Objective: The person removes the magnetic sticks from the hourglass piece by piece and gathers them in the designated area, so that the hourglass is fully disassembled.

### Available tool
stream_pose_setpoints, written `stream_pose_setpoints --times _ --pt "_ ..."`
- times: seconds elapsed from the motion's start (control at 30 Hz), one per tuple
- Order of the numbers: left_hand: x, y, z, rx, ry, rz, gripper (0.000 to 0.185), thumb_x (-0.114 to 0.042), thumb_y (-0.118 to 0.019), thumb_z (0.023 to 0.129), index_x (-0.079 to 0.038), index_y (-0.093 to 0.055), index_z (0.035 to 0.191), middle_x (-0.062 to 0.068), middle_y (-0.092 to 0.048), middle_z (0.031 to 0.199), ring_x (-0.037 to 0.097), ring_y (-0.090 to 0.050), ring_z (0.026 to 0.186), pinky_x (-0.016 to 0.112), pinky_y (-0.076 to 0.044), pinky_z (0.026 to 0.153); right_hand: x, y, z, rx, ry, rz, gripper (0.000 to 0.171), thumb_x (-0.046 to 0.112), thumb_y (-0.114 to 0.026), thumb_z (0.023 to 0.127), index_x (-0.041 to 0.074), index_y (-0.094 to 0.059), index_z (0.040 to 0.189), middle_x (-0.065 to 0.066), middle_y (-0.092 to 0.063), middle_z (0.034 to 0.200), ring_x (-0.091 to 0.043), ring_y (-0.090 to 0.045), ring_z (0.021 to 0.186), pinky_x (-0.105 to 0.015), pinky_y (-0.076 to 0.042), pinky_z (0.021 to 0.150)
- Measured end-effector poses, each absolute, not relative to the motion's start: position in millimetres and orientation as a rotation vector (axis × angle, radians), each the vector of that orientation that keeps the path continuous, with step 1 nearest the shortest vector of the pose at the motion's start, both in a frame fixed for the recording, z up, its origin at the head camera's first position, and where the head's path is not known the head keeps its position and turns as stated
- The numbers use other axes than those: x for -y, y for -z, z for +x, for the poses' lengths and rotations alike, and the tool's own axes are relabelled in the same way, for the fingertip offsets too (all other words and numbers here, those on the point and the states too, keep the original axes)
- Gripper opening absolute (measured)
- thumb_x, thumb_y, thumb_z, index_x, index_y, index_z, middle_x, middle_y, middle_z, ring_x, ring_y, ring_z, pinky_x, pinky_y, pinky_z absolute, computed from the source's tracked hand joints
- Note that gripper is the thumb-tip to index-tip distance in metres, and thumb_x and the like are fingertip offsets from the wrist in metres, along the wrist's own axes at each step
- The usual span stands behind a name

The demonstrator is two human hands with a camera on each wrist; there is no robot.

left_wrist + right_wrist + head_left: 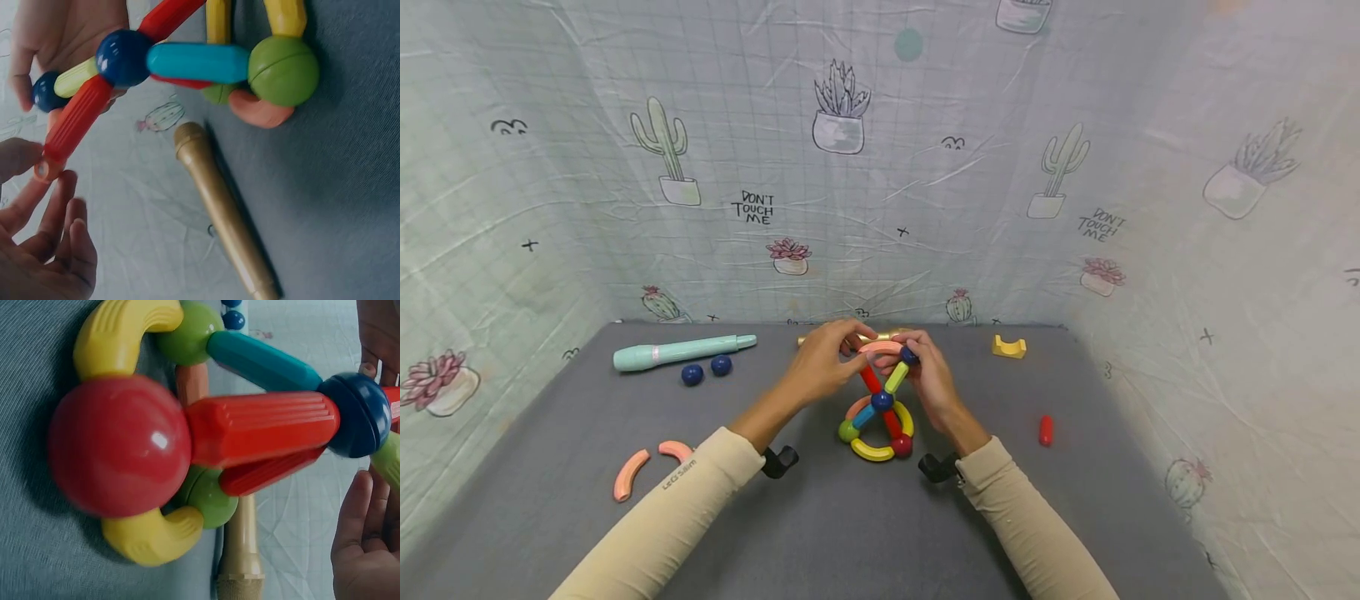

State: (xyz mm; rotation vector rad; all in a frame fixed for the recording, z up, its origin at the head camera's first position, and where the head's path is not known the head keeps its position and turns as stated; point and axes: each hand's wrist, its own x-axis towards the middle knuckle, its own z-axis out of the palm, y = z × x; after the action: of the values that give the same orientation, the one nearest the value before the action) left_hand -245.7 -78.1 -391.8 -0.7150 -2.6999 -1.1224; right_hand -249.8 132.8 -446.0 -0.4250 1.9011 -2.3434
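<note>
A structure of coloured sticks and balls stands on the table, its central blue ball (882,401) joined to sticks above and below. Its base is a ring with a green ball (848,431), a red ball (901,445) and curved yellow sticks (872,451). Between thumb and fingers, my left hand (820,360) pinches one end of a curved orange stick (881,347), at the top of a red stick (76,119). My right hand (931,379) holds the upper blue ball (909,356), which sits at the top of a yellow-green stick (896,377).
Behind the structure lies a gold toy microphone (219,206). A mint-green tapered stick (685,352) and two loose blue balls (692,374) are at the left, with curved orange sticks (631,475) nearer. To the right are a yellow cradle-shaped block (1009,347) and a short red stick (1046,431).
</note>
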Motion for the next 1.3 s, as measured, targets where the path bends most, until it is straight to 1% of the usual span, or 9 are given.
stream_pose_setpoints --times 0.1,0.27,0.33,0.47,0.7,0.83,0.93,1.03,1.3 --pt "76 396 -245 2.663 1.139 -0.706 0.025 -0.019 -0.075 0.101 -0.015 -0.073 0.126 0.007 -0.071 0.108 0.029 -0.067 0.096 0.042 -0.057 0.087 -135 446 -247 -1.967 2.323 -0.416 0.029 0.023 -0.036 0.115 0.004 -0.05 0.134 -0.007 -0.078 0.102 -0.017 -0.076 0.097 -0.036 -0.055 0.097" --pt "73 399 -243 2.595 1.135 -0.711 0.023 -0.017 -0.071 0.103 -0.015 -0.074 0.126 0.008 -0.068 0.109 0.027 -0.067 0.092 0.041 -0.057 0.081 -141 447 -243 -2.127 2.268 -0.412 0.024 0.017 -0.048 0.113 0.004 -0.052 0.133 -0.028 -0.076 0.114 -0.014 -0.076 0.099 -0.043 -0.054 0.101" --pt "71 401 -243 2.573 1.105 -0.701 0.022 -0.017 -0.069 0.104 -0.015 -0.074 0.126 0.007 -0.066 0.108 0.024 -0.066 0.091 0.038 -0.056 0.079 -142 448 -243 -2.167 2.239 -0.42 0.024 0.018 -0.05 0.113 0.004 -0.052 0.133 -0.031 -0.074 0.118 -0.014 -0.075 0.101 -0.046 -0.054 0.102" --pt "69 402 -246 2.538 1.042 -0.67 0.022 -0.017 -0.063 0.107 -0.015 -0.075 0.126 0.006 -0.063 0.105 0.02 -0.06 0.085 0.034 -0.051 0.073 -143 448 -244 -2.185 2.221 -0.432 0.025 0.018 -0.05 0.113 0.004 -0.053 0.134 -0.031 -0.074 0.118 -0.015 -0.074 0.102 -0.048 -0.053 0.103" --pt "75 402 -251 2.453 1.08 -0.615 0.023 -0.02 -0.062 0.109 -0.012 -0.075 0.126 0.008 -0.063 0.104 0.018 -0.053 0.076 0.03 -0.047 0.066 -142 449 -243 -2.193 2.226 -0.442 0.029 0.016 -0.048 0.114 -0.002 -0.05 0.137 -0.037 -0.07 0.121 -0.015 -0.074 0.103 -0.036 -0.057 0.097" --pt "87 397 -248 2.406 1.2 -0.58 0.023 -0.018 -0.065 0.107 -0.01 -0.074 0.126 0.009 -0.067 0.111 0.02 -0.058 0.083 0.032 -0.05 0.069 -142 449 -244 -2.194 2.232 -0.434 0.03 0.017 -0.048 0.114 -0.002 -0.05 0.137 -0.033 -0.072 0.119 -0.016 -0.074 0.102 -0.033 -0.058 0.095" --pt "100 392 -243 2.368 1.285 -0.541 0.023 -0.017 -0.066 0.106 -0.01 -0.074 0.126 0.009 -0.07 0.118 0.021 -0.062 0.092 0.034 -0.054 0.076 -142 450 -244 -2.198 2.232 -0.42 0.025 0.017 -0.049 0.114 0.004 -0.053 0.134 -0.029 -0.075 0.118 -0.016 -0.073 0.102 -0.032 -0.058 0.093" --pt "116 387 -235 2.354 1.342 -0.494 0.025 -0.02 -0.069 0.104 -0.01 -0.073 0.126 0.009 -0.074 0.121 0.022 -0.065 0.095 0.034 -0.054 0.08 -142 450 -244 -2.194 2.234 -0.42 0.024 0.017 -0.05 0.113 0.006 -0.054 0.133 -0.027 -0.075 0.117 -0.017 -0.073 0.102 -0.032 -0.058 0.093" --pt "167 387 -211 2.41 1.418 -0.332 0.027 -0.028 -0.075 0.101 -0.015 -0.073 0.124 0.007 -0.075 0.119 0.018 -0.064 0.091 0.024 -0.052 0.074 -143 450 -244 -2.185 2.249 -0.44 0.026 0.02 -0.053 0.113 0.008 -0.058 0.136 -0.031 -0.072 0.122 -0.015 -0.072 0.1 -0.03 -0.058 0.09"
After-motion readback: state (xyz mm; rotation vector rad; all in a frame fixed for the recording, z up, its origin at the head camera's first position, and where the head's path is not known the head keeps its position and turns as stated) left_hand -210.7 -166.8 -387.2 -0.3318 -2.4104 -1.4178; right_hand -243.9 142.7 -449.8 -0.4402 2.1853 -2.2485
